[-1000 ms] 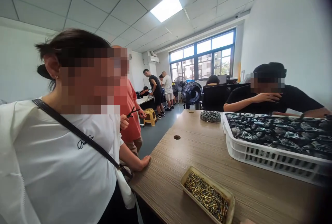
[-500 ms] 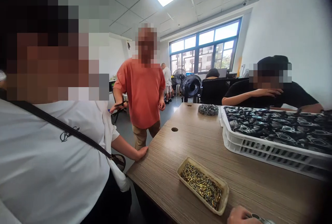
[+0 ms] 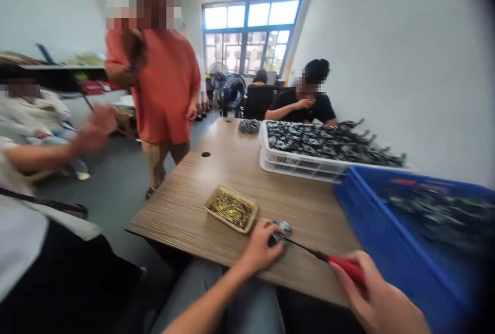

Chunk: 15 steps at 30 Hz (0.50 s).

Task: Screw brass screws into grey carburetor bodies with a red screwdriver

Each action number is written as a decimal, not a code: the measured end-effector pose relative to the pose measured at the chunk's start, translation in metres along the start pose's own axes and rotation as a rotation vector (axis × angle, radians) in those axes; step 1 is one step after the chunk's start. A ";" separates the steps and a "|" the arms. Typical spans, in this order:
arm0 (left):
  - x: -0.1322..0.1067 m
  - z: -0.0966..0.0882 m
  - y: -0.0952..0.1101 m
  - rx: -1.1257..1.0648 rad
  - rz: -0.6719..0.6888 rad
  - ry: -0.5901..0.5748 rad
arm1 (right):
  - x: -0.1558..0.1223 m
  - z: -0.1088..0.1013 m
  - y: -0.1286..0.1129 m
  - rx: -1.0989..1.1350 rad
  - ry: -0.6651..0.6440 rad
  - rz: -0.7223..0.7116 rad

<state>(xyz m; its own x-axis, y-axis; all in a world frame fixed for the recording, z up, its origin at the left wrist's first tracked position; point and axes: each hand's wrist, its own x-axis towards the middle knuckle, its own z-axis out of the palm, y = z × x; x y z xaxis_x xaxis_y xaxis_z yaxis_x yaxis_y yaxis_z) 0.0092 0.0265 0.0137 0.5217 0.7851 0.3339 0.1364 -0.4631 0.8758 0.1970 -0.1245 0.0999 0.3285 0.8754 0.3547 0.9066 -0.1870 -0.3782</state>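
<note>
Gripping a red-handled screwdriver [image 3: 345, 267] with the right hand [image 3: 381, 295], fingers wrapping the handle near the table's front edge. Left hand [image 3: 263, 246] is clamping a small metal part [image 3: 285, 227] down on the wood-grain table [image 3: 309, 195]. Hands are working apart, the dark shaft [image 3: 303, 247] spanning the gap. Shaft is slanting up and left to the part; exact tip contact is hiding by the left fingers, can't tell. Tray [image 3: 253, 218] of small brass-coloured pieces [image 3: 232, 209] is sitting just beyond the left hand. White basket [image 3: 278, 162] is standing farther back, carrying heaped dark parts [image 3: 309, 140]. Blue crate [image 3: 390, 236] is sitting right and nearer, holding more, blurred. Person in an orange shirt [image 3: 166, 86] is standing past the table's left side; person in black [image 3: 286, 103] is sitting behind the basket, holding a hand to the face. Co-worker's hand [image 3: 96, 125] at far left is blurring, well off the table.
</note>
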 end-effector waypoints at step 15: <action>0.000 -0.005 0.001 0.074 0.097 -0.042 | 0.007 -0.019 -0.025 0.260 -0.092 0.191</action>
<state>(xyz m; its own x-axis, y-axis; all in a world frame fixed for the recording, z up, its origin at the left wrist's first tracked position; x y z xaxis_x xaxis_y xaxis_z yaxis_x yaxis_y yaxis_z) 0.0048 0.0278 0.0167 0.5704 0.7176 0.3996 0.1441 -0.5664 0.8114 0.1815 -0.1225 0.1277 0.4500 0.8742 0.1825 0.7292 -0.2417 -0.6401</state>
